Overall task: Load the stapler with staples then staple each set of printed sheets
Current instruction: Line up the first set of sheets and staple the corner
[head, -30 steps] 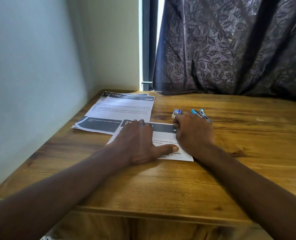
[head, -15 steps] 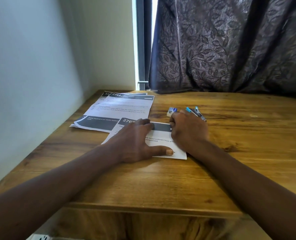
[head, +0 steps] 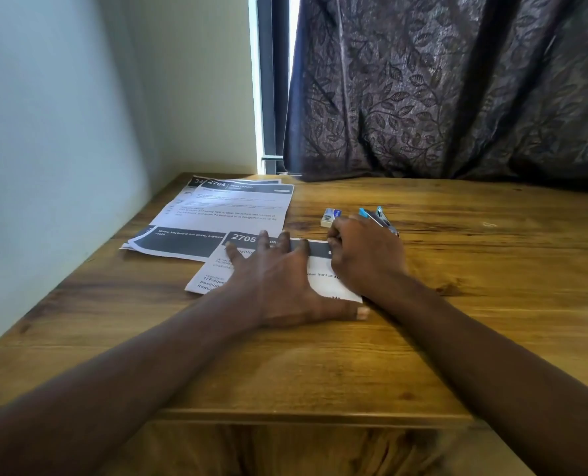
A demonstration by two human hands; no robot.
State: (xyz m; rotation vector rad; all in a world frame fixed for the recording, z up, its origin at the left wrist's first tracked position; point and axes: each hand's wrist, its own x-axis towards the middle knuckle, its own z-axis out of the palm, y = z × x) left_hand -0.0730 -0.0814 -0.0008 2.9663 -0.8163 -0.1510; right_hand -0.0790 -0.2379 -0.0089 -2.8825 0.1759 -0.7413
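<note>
Left hand spread flat on sheet; right hand curled at its edge, grip unclear

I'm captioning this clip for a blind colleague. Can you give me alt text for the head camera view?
Two bare hands press a printed sheet headed 2705 flat on a wooden desk: the left hand is spread across it, the right hand curled at its far right corner. A blue stapler and a small staple box lie just beyond, another stack of sheets to the left.

Both forearms are bare, with no sleeves, and the left hand and right hand are ungloved.
</note>
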